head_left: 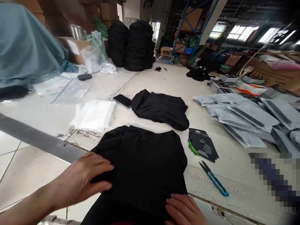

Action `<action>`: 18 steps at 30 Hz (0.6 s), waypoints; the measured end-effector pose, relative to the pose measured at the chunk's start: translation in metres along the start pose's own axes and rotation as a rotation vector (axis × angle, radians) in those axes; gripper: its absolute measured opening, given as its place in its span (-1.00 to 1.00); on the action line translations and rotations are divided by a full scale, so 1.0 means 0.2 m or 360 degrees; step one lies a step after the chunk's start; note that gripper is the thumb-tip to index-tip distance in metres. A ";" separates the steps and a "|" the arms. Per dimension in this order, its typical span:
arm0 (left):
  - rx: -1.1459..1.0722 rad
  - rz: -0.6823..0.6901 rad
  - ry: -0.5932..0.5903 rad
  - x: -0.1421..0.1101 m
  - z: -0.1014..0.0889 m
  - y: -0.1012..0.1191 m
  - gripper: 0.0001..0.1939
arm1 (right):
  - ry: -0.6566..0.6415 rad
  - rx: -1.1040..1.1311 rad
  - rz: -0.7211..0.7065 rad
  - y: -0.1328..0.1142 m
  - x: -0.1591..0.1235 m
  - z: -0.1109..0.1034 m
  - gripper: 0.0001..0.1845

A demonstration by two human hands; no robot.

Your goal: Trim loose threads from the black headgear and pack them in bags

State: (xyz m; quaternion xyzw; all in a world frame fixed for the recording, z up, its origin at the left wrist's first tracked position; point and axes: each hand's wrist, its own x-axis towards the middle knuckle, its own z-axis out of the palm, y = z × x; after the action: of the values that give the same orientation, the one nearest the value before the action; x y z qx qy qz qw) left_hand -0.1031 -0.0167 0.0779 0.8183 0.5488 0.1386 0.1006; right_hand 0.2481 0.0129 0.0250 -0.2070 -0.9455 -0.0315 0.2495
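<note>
Head view: a black garment is laid on a white worktable, and smoothing or flattening of it by hand is judged to be the step in hand. The left hand is placed open and palm down on the garment's left side, fingers extended, with no pinch seen. The right hand is open too, its fingers resting on the garment's lower right edge, with nothing gripped. Any lift or fold of the cloth would call for fingers to be closed on an edge.

Beyond the black garment, a second black garment is lying bunched, with a smartphone just left of it. To its right are black card packs with green edging, printed "ACTOR'S HEADGEAR"; the smaller print is unreadable. Thread snips with blue handles are lying just below those packs. Grey plastic bags are spread further right. White folded sheets and clear plastic sheets are placed up and to the left. Tall stacks of black garments are standing far ahead, with blue steel shelving behind and to the right. No other brand is legible.
</note>
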 end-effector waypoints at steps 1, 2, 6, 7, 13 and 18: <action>-0.0017 -0.0032 0.0017 0.07 -0.02 0.02 -0.72 | 0.0004 0.0010 0.0043 -0.01 0.03 -0.02 -0.81; -0.0039 -0.0092 0.0088 0.15 -0.03 0.04 -0.73 | 0.0007 0.0025 0.0079 -0.01 0.05 -0.03 -0.84; -0.0023 -0.0388 0.0271 0.49 0.03 0.11 -0.67 | 0.0058 0.0111 0.0152 -0.03 0.08 -0.10 -0.88; 0.0010 -0.0465 0.0239 0.57 0.06 0.11 -0.64 | 0.0089 0.0138 0.0184 -0.03 0.09 -0.10 -0.84; -0.0147 -0.0639 -0.0025 0.78 0.15 0.04 -0.73 | 0.0377 0.0392 0.0597 0.02 0.28 -0.06 -0.66; -0.0396 -0.0738 0.0043 0.76 0.13 0.04 -0.74 | 0.0436 0.0752 0.0930 0.15 0.63 0.19 -0.76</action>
State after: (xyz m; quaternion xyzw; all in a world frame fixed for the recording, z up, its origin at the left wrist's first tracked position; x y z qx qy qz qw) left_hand -0.0330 0.1202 0.0734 0.6500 0.7016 0.1890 0.2224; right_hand 0.1429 0.0936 0.0509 -0.3979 -0.7860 0.2318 0.4125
